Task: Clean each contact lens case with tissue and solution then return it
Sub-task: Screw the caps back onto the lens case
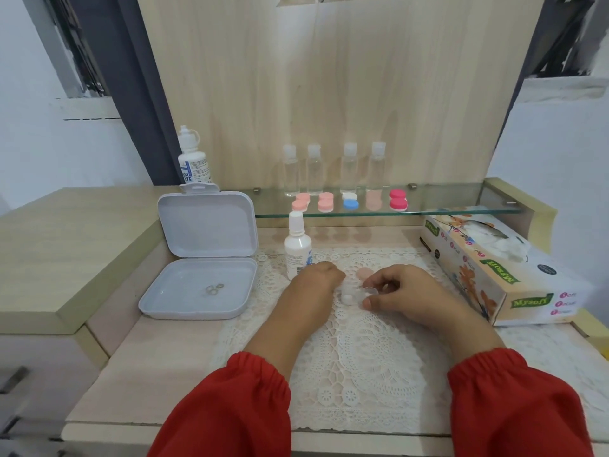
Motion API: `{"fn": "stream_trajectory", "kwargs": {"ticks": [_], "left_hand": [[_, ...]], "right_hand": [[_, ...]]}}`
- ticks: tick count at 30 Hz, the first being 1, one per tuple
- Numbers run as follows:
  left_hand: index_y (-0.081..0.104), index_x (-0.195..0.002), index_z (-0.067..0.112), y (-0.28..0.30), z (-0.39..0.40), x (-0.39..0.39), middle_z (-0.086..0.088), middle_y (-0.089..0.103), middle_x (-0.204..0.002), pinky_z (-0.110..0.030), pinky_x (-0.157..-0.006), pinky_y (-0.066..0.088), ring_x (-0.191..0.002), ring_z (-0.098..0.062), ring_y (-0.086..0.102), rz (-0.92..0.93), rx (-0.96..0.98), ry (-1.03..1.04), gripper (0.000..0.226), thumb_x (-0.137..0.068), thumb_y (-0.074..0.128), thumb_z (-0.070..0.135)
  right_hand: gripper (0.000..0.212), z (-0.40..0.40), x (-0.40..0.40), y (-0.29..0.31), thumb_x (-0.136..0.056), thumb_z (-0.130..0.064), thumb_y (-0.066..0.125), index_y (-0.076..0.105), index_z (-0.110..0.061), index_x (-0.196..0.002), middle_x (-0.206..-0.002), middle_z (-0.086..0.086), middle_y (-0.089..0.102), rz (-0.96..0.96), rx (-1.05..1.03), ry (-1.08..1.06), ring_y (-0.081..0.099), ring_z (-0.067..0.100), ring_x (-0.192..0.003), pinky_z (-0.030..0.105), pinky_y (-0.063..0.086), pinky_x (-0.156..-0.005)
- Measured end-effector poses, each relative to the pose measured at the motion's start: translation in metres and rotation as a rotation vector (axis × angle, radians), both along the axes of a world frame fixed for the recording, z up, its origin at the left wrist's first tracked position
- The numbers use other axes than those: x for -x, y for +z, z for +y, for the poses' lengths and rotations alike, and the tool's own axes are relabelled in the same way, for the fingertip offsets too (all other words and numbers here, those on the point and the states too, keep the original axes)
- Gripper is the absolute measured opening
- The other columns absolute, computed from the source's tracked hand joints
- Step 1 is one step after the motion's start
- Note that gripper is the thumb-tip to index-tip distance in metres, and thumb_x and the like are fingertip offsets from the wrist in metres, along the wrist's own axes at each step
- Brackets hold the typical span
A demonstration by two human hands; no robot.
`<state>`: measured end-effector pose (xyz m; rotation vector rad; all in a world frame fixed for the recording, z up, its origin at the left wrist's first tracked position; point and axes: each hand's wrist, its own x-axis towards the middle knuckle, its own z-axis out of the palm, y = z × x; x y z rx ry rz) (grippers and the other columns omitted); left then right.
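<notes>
A small clear-and-white contact lens case [350, 294] lies on the lace mat [362, 357] between my hands. My left hand [316, 285] is curled against its left end, apparently holding it. My right hand [400, 291] pinches the case's right well or cap between thumb and fingers. A loose pale pink cap [363, 273] rests on the mat just behind the case. A white solution bottle [297, 247] stands upright behind my left hand. The tissue box [487, 268] lies to the right.
Several coloured lens cases [351, 202] and clear bottles [349, 168] line the glass shelf [461, 211] at the back. An open grey plastic box [201, 285] holding small rings sits at left, a larger solution bottle [194, 161] behind it. A raised counter runs along the left.
</notes>
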<state>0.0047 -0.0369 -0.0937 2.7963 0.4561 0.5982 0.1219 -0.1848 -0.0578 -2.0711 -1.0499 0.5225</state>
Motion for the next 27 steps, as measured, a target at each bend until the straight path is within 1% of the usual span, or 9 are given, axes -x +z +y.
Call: {"fn": "stream_trajectory", "kwargs": {"ticks": [2, 4, 6, 9, 11, 13, 18, 23, 27], "left_hand": [[0.066, -0.092, 0.008, -0.002, 0.003, 0.001, -0.004, 0.062, -0.096, -0.041, -0.078, 0.049, -0.090, -0.021, 0.055, -0.031, -0.027, 0.018, 0.021, -0.085, 0.053, -0.006], [0.066, -0.087, 0.007, 0.001, 0.000, 0.003, -0.006, 0.062, -0.089, -0.042, -0.076, 0.049, -0.085, -0.022, 0.054, -0.046, -0.007, 0.033, 0.015, -0.089, 0.052, 0.001], [0.066, -0.097, 0.007, 0.006, -0.005, 0.005, -0.006, 0.063, -0.095, -0.039, -0.080, 0.048, -0.091, -0.022, 0.054, -0.094, 0.057, 0.053, 0.017, -0.094, 0.050, 0.011], [0.061, -0.119, 0.014, 0.016, -0.014, 0.012, 0.005, 0.055, -0.105, -0.026, -0.087, 0.045, -0.098, -0.011, 0.052, -0.179, 0.289, 0.054, 0.029, -0.092, 0.054, 0.020], [0.062, -0.122, 0.017, 0.019, -0.019, 0.016, 0.012, 0.051, -0.102, -0.019, -0.086, 0.042, -0.092, -0.003, 0.051, -0.170, 0.354, -0.016, 0.032, -0.090, 0.057, 0.020], [0.065, -0.118, 0.016, 0.019, -0.023, 0.017, 0.013, 0.050, -0.101, -0.015, -0.084, 0.042, -0.089, -0.002, 0.050, -0.142, 0.338, -0.060, 0.030, -0.089, 0.058, 0.018], [0.067, -0.114, 0.013, 0.019, -0.024, 0.014, 0.010, 0.050, -0.098, -0.020, -0.084, 0.044, -0.087, -0.005, 0.050, -0.114, 0.315, -0.052, 0.028, -0.088, 0.059, 0.016], [0.067, -0.113, 0.012, 0.020, -0.025, 0.013, 0.008, 0.048, -0.096, -0.026, -0.083, 0.047, -0.087, -0.009, 0.051, -0.082, 0.287, -0.052, 0.026, -0.088, 0.060, 0.018], [0.067, -0.111, 0.013, 0.019, -0.024, 0.013, 0.007, 0.050, -0.097, -0.028, -0.083, 0.049, -0.088, -0.011, 0.054, -0.076, 0.290, -0.040, 0.025, -0.088, 0.060, 0.020]], "right_hand": [[0.027, 0.000, 0.000, 0.000, -0.070, -0.025, 0.085, 0.073, -0.019, -0.093, -0.073, -0.006, 0.058, -0.001, 0.000, 0.002, 0.053, 0.004, -0.064, 0.007, 0.040, -0.053], [0.027, 0.000, -0.001, 0.000, -0.071, -0.026, 0.085, 0.073, -0.020, -0.094, -0.074, -0.006, 0.059, -0.008, 0.006, 0.000, 0.053, 0.004, -0.065, 0.009, 0.042, -0.057], [0.026, 0.000, -0.001, 0.000, -0.071, -0.028, 0.084, 0.073, -0.022, -0.094, -0.077, -0.006, 0.060, -0.012, 0.011, 0.001, 0.055, 0.005, -0.067, 0.015, 0.044, -0.062], [0.026, 0.000, -0.001, 0.000, -0.072, -0.028, 0.084, 0.072, -0.022, -0.094, -0.079, -0.004, 0.062, -0.015, 0.008, 0.004, 0.056, 0.006, -0.069, 0.018, 0.044, -0.064], [0.024, 0.000, -0.001, -0.001, -0.072, -0.028, 0.084, 0.072, -0.021, -0.092, -0.082, -0.001, 0.064, -0.012, -0.001, 0.005, 0.056, 0.006, -0.069, 0.017, 0.045, -0.063], [0.022, 0.000, -0.002, -0.002, -0.071, -0.028, 0.084, 0.073, -0.022, -0.089, -0.084, 0.001, 0.067, -0.016, -0.007, 0.010, 0.057, 0.007, -0.069, 0.017, 0.045, -0.063], [0.022, 0.000, -0.001, -0.003, -0.071, -0.028, 0.084, 0.071, -0.023, -0.088, -0.082, -0.002, 0.066, -0.019, -0.011, 0.012, 0.056, 0.006, -0.069, 0.017, 0.045, -0.064], [0.023, 0.002, 0.000, -0.002, -0.070, -0.027, 0.085, 0.070, -0.024, -0.087, -0.074, -0.009, 0.060, -0.018, -0.013, 0.021, 0.053, 0.004, -0.066, 0.016, 0.043, -0.063], [0.027, 0.003, 0.000, -0.003, -0.069, -0.026, 0.086, 0.072, -0.020, -0.091, -0.074, -0.007, 0.061, -0.006, -0.009, 0.019, 0.054, 0.006, -0.066, 0.019, 0.045, -0.065]]}}
